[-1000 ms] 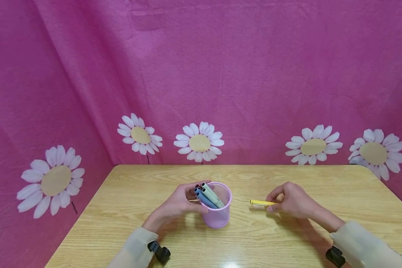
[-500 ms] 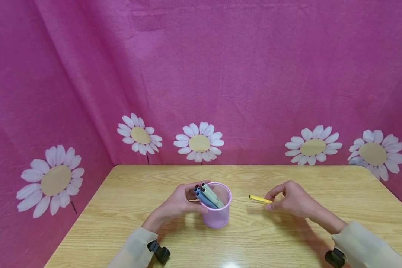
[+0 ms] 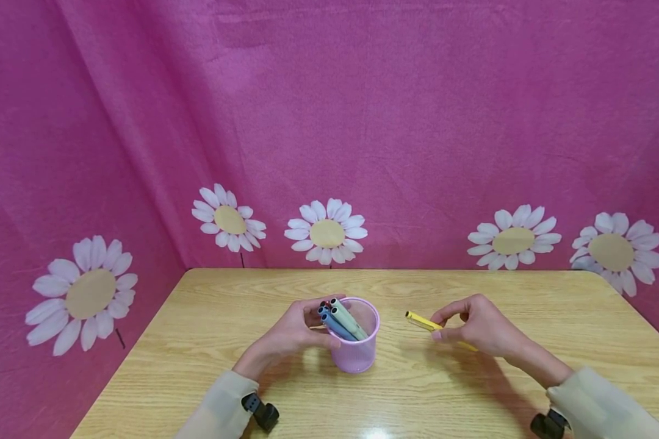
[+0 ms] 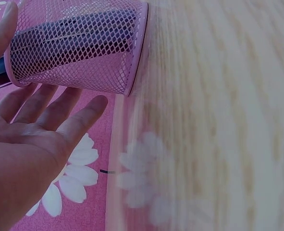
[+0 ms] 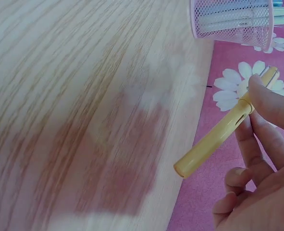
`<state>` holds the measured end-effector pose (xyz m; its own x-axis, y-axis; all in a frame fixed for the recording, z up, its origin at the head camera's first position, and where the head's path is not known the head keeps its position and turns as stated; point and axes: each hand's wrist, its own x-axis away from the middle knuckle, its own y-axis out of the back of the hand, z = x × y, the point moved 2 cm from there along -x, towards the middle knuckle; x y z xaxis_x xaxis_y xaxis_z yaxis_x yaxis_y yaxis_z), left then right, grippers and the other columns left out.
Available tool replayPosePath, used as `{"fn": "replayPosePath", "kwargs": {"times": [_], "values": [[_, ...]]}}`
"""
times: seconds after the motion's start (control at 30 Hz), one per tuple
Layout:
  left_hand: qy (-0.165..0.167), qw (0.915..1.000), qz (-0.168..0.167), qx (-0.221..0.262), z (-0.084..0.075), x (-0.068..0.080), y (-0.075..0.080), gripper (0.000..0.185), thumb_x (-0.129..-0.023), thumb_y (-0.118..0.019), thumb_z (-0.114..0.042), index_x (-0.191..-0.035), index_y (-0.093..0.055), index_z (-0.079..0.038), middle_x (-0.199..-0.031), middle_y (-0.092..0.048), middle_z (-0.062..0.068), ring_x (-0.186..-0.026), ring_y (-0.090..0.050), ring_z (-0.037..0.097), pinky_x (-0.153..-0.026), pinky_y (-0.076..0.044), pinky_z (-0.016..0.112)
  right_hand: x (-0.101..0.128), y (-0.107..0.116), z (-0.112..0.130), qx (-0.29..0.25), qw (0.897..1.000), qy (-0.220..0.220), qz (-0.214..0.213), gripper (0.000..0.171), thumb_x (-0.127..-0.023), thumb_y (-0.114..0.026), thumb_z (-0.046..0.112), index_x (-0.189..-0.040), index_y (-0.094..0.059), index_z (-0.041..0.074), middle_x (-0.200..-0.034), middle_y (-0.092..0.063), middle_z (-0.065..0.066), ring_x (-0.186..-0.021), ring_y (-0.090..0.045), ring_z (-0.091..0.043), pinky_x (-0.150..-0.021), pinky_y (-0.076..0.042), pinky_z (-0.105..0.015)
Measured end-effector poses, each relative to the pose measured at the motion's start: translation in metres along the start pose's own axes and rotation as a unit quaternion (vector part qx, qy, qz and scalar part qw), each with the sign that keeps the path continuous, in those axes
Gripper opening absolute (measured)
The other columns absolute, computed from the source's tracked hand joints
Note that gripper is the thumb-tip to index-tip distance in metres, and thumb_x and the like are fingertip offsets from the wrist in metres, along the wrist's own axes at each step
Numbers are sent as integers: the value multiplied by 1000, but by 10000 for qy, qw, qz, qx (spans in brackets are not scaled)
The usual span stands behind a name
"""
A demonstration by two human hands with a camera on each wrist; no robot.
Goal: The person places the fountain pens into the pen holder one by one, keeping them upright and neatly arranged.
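Pink cloth printed with white daisies (image 3: 326, 233) hangs behind the wooden surface (image 3: 252, 390). Just to the right of the pink mesh cup (image 3: 356, 350), a yellow pen (image 3: 417, 320) is lifted off the wood, pinched between the thumb and fingers of the right hand (image 3: 480, 326), its free end pointing toward the cup. Several blue, green and dark pens (image 3: 340, 320) lean inside the cup. On the cup's left side, the left hand (image 3: 293, 335) curls around its wall, holding it.
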<state>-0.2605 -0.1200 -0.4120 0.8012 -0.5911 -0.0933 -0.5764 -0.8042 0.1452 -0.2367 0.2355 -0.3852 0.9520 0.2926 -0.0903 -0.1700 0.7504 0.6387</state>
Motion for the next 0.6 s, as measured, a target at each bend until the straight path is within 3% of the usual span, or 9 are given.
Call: {"fn": "replayPosePath", "kwargs": {"times": [0.3,0.6], "values": [[64,9999,-56,-141,-1,1,-1,75,-87,-87,-8,-155,-54,-9,-144,-64,10,-118,-68,28,-105,-53,40,2,-1,8,-302,9991,-275,-60,24,-80,-93,17,-101,-84,9,-80,-67,-2,-64,-32,-14,-51,-33,-28],[69,9999,-64,-139,-2,1,-1,76,-87,-88,-8,-155,-54,-10,-143,-65,11,-117,-68,29,-105,-53,40,4,-4,21,-571,9979,-207,-201,24,-80,-93,18,-102,-84,10,-72,-52,1,-66,-33,-14,-55,-32,-29]]}}
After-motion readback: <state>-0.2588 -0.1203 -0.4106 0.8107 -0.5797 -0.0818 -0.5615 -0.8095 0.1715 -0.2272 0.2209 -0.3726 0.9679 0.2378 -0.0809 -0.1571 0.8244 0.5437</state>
